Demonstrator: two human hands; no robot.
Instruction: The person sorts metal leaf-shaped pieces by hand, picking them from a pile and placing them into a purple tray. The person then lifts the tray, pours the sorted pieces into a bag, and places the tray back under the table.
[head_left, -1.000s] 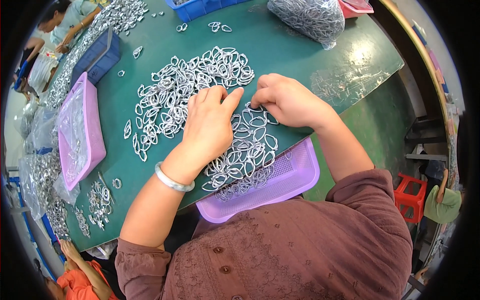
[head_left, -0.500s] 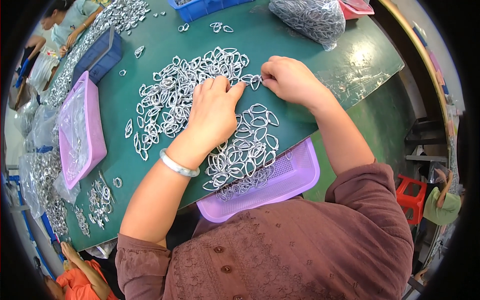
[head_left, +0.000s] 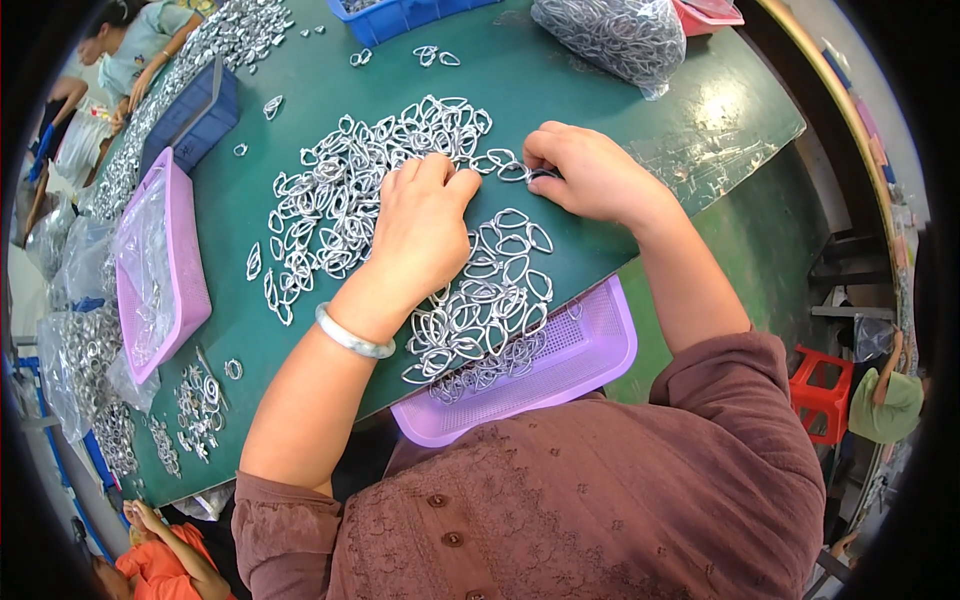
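Observation:
My left hand (head_left: 425, 215), with a pale bangle (head_left: 354, 332) on the wrist, rests at the right side of a loose pile of silver, pointed-oval metal rings (head_left: 345, 185). Its fingers are bent down and closed, and the fingertips are hidden. My right hand (head_left: 595, 175) is closed in a pinch at the end of a few metal rings (head_left: 505, 165) that lie between both hands. A smaller heap of metal rings (head_left: 470, 325) lies nearer to me at the table edge.
A purple basket (head_left: 615, 330) with rings sits below the table edge. At left stand another purple basket (head_left: 190, 270) and a blue bin (head_left: 205, 115). A bag of rings (head_left: 615, 40) lies at the far right. Co-workers sit at far left and lower left; a red stool (head_left: 822, 395) stands at right.
My right hand has drawn slightly toward me and turned, with the rings at its fingertips shifting along. My left hand has stayed nearly in place. The whole view has shifted a little.

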